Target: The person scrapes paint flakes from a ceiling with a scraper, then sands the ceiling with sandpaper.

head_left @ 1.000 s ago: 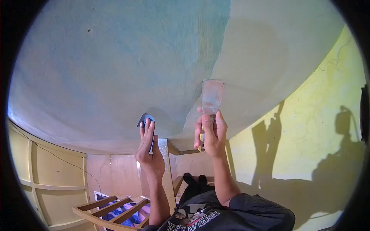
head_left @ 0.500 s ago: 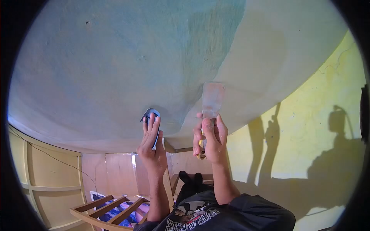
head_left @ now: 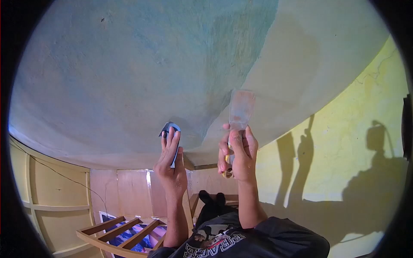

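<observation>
My right hand (head_left: pixel 241 150) is wrapped round the yellow handle of a putty knife (head_left: pixel 242 105). Its wide, stained metal blade points up, lying over the ceiling surface (head_left: pixel 129 77) near the border between a blue-green area and a paler grey area; whether the blade touches is hard to tell. On the left, my left hand (head_left: pixel 171 159) grips a folded piece of blue-grey sandpaper (head_left: pixel 165 128), its fingers laid over the bent sheet close to the same surface. Part of the sheet is hidden behind the fingers.
A yellow wall (head_left: pixel 275 172) with shadows of the arms and head stands at the right. A wooden slatted rack (head_left: pixel 124 234) is at the lower left, beside wooden panels (head_left: pixel 129 189). A thin cable (head_left: pixel 64 176) hangs along the left wall.
The putty knife and my right hand have shifted slightly to the right and up. My left hand with the sandpaper has barely moved.
</observation>
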The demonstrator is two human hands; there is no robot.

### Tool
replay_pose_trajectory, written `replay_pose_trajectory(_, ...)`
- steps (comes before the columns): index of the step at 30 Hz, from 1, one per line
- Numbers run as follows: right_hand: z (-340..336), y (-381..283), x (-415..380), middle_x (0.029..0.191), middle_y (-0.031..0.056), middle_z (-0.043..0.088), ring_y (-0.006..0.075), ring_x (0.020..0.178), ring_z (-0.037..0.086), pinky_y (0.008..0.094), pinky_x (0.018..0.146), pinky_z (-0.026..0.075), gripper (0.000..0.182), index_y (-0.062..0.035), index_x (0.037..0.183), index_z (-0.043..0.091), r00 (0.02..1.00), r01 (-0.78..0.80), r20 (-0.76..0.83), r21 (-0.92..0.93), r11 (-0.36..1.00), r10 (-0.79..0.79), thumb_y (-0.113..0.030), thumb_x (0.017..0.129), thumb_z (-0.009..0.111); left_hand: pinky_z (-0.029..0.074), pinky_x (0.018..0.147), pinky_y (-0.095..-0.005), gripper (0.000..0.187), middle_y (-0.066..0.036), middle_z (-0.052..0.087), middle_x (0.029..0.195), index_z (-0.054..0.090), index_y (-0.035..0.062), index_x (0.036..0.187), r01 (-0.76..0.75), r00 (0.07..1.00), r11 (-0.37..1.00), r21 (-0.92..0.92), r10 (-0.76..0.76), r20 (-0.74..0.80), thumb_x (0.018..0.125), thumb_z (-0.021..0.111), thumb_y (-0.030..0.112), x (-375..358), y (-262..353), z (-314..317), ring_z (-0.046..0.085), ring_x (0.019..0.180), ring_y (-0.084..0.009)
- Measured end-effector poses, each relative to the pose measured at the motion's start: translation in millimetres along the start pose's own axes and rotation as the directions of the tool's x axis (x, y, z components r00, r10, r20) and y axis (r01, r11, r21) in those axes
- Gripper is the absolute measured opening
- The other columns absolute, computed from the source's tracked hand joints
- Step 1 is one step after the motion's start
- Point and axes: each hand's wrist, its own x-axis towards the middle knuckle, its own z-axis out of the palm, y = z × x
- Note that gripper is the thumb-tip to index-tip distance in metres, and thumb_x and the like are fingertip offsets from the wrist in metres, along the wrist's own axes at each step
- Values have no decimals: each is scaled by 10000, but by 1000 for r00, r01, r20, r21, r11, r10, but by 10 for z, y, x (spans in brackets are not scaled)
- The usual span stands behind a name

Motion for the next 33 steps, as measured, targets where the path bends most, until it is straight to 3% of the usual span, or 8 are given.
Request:
replay_pose_trajectory(14, 8, -18, -36, 682, 41, 506, 148, 403, 516, 310, 355, 456, 311, 6, 1222, 520, 1000, -10, 22, 13, 1000, 10, -276, 1108, 455, 304, 1213, -494, 434, -186, 599, 1428, 643, 46, 1369, 43, 999, 998, -53, -41, 32, 961, 559, -76, -79, -20, 51, 450, 1430, -345)
replay_pose_trajectory(22, -41, 105, -51, 680, 48, 501, 154, 393, 500, 312, 355, 456, 322, 13, 1221, 509, 1000, 3, 3, -69, 998, -2, -283, 1102, 464, 303, 1214, -495, 424, -194, 596, 1427, 641, 58, 1374, 63, 998, 996, -62, -61, 35, 970, 573, -50, -105, -16, 24, 443, 1434, -349)
replay_pose_trajectory(25, 60, -16, -45, 679, 44, 500, 153, 391, 498, 314, 351, 455, 317, 12, 1217, 512, 999, -38, -8, -43, 998, 38, -280, 1103, 462, 307, 1212, -495, 421, -191, 594, 1429, 644, 65, 1373, 41, 999, 996, -80, -39, 24, 973, 574, -46, -112, -68, 5, 443, 1432, -355)
replay_pose_trajectory(26, 45, 23, -48, 670, 66, 528, 160, 406, 526, 291, 384, 448, 285, 19, 1230, 531, 998, -55, -13, 65, 996, 56, -229, 1097, 481, 309, 1211, -494, 421, -190, 595, 1428, 645, 65, 1371, 60, 998, 996, -69, -58, 37, 972, 574, -47, -124, -73, 24, 445, 1431, -357)
replay_pose_trajectory(29, -68, 118, -52, 672, 70, 531, 161, 404, 524, 296, 382, 447, 281, 21, 1228, 531, 1000, -16, -5, -14, 1000, 16, -222, 1098, 478, 315, 1208, -490, 417, -186, 599, 1426, 645, 62, 1369, 50, 998, 996, -74, -47, 34, 974, 573, -50, -122, -33, 36, 449, 1428, -363)
replay_pose_trajectory(33, -30, 110, -19, 679, 76, 538, 155, 402, 518, 290, 382, 442, 266, 24, 1212, 534, 1000, 14, -15, 11, 1000, -14, -209, 1095, 481, 319, 1204, -482, 410, -181, 605, 1424, 644, 59, 1368, 63, 998, 996, -67, -60, 34, 979, 574, -50, -190, -50, 52, 454, 1425, -370)
